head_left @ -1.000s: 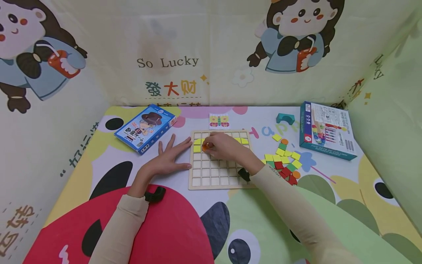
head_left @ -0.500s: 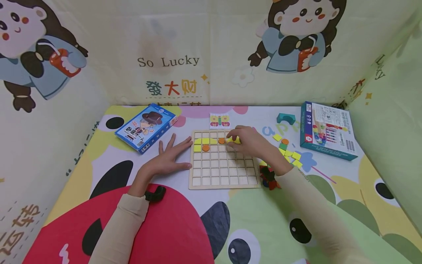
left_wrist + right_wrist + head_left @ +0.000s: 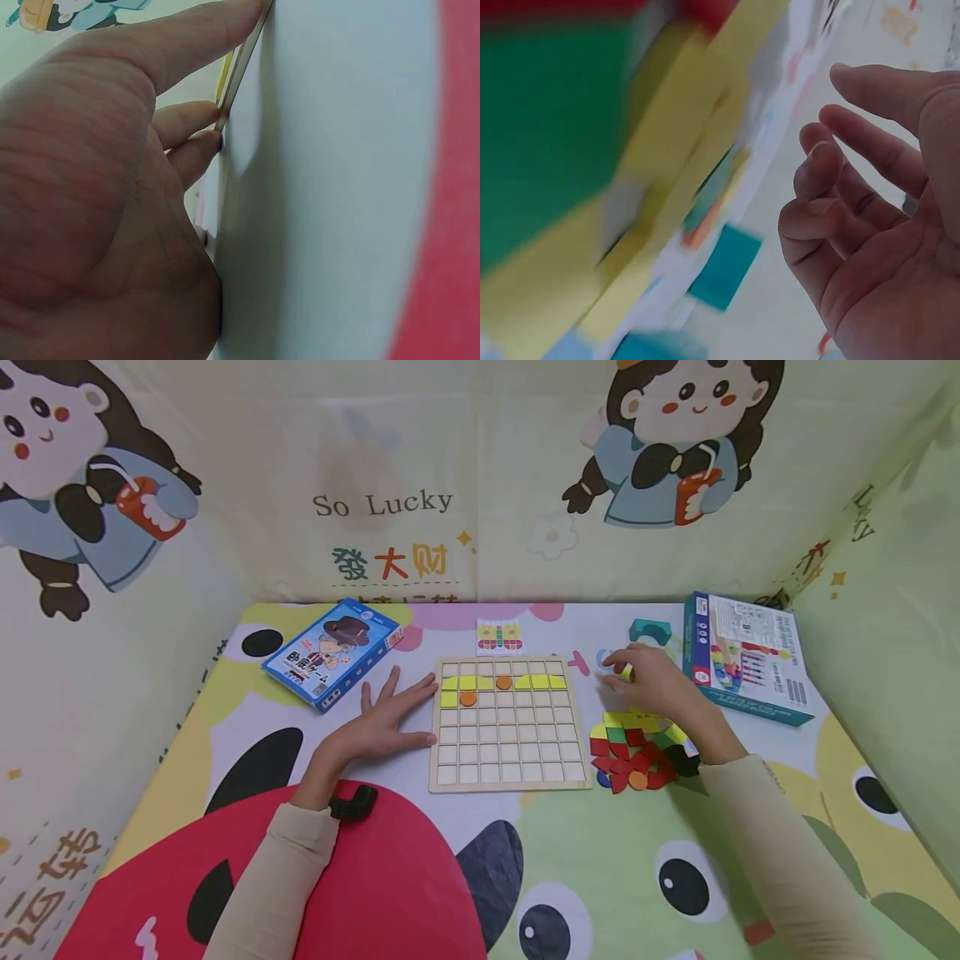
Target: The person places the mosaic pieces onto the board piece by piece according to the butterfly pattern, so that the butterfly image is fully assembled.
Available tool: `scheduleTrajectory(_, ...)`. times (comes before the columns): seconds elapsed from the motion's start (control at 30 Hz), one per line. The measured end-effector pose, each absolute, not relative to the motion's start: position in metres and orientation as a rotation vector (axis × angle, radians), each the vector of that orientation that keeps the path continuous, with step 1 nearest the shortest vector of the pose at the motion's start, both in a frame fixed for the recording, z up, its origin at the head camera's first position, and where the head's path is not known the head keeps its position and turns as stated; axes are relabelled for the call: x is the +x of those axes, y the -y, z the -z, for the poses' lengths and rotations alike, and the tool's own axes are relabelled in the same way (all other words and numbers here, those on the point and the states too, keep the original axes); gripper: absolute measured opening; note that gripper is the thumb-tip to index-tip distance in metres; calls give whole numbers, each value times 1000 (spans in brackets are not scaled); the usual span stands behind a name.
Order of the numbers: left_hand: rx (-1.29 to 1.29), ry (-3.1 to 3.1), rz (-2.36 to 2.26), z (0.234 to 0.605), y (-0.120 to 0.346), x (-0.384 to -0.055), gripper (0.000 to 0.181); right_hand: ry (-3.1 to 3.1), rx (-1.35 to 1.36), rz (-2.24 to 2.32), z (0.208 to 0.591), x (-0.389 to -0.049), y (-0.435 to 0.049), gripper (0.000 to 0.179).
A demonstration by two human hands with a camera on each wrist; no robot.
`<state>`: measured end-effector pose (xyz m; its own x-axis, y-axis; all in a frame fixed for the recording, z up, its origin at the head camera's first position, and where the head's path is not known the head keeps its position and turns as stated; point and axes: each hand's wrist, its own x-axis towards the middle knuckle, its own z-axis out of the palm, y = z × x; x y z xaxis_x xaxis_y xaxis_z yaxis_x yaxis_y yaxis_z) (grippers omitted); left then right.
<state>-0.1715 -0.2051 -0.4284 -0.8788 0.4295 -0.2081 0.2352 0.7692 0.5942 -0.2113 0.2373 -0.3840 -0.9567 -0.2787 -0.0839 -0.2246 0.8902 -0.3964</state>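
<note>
- Left hand (image 3: 381, 720): spread, palm down on the desk (image 3: 600, 852), fingertips and thumb touching the left edge of the wooden grid board (image 3: 511, 733). Left wrist view agrees: digits at the board's thin edge.
- Right hand (image 3: 654, 681): fingers loosely bent, thumb apart from them with a clear gap, raised off the desk near the far side of the tile pile (image 3: 619, 767).
- Grid board: flat, mid-desk, between both hands. Second row from the far edge carries yellow tiles (image 3: 539, 682) with one orange disc (image 3: 503, 682) in the middle cell. Next row nearer: a yellow piece (image 3: 448, 699) in the first cell, a second orange disc (image 3: 468, 699) in the second.
- Tile pile: right of the board; red pieces mostly nearer, yellow and green farther, a few round ones among them. In the right wrist view, the closest tiles blur.
- Butterfly card (image 3: 499, 636): just beyond the board's far edge.
- Teal arch block (image 3: 650, 630): beyond the right hand.
- Blue box (image 3: 333, 652), hat-wearing figure on its lid: far left. Teal-sided box (image 3: 750, 656): far right.
</note>
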Motion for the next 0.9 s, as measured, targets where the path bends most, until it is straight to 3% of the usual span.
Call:
scheduleTrajectory(0.33, 510, -2625, -823, 428, 205, -170, 95, -2908, -296, 583, 389, -214, -270, 41)
scheduleTrajectory(0.9, 531, -2629, -826, 428, 205, -171, 93, -2865, -199, 533, 394, -221, -274, 46)
